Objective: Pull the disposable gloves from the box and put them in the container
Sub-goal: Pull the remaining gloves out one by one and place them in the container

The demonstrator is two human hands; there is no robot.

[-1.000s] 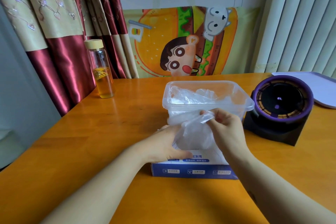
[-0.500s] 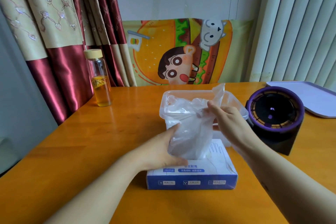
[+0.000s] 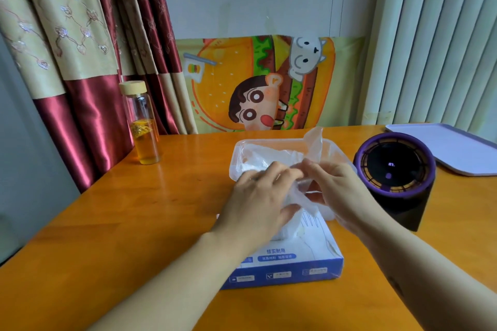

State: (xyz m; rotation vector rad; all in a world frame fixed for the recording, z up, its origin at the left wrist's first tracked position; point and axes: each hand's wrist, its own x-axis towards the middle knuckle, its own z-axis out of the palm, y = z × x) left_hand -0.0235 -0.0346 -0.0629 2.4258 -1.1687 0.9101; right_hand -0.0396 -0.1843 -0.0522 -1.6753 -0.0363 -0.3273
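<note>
Orange wooden tabletop (image 3: 134, 223), red and beige curtains (image 3: 80, 62) off to the left, and a glass bottle (image 3: 142, 126) of amber drink standing near them, well apart from your work. A cartoon burger cloth (image 3: 255, 83) hangs on the wall behind.

Moving to the middle: your left hand (image 3: 258, 196) is over the near edge of the clear container (image 3: 236, 158), fingers curled down onto a thin see-through glove (image 3: 313, 140). Your right hand (image 3: 336, 185) meets it just beside, fingers pinched together on the same glove, with one end of the film sticking up above the container's rim. So both hands are clamped on it and it isn't let go yet.

Progress-wise, I'd say you're mid-run. The container already has a crumpled heap of film in it, so some gloves look done. This one is over the container but not dropped in. The blue and white box (image 3: 285, 263) sits right in front of the container, closer to you, with white film bunched at its opening. I can't tell if that's the tail of this glove or the next one, nor how many are left inside.

Right of all that: a round purple gadget (image 3: 395, 169), a pale tray (image 3: 457, 145) and vertical blinds (image 3: 443, 35).
</note>
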